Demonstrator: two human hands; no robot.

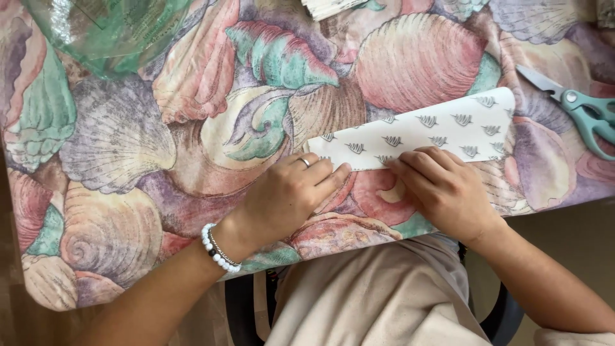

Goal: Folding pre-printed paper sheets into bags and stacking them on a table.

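Observation:
A folded strip of white paper [430,127] printed with small grey shell shapes lies slantwise on the table. My left hand [287,195], with a ring and a bead bracelet, presses its fingertips flat on the paper's lower left edge. My right hand [443,187] presses down on the lower edge near the middle. Both hands lie flat on the paper, fingers close together, not gripping it.
The table wears a cloth [160,154] with large pink, green and purple seashells. Teal-handled scissors [580,109] lie at the right edge. A green see-through plastic bag [109,32] sits at the top left. The table's near edge runs just above my lap.

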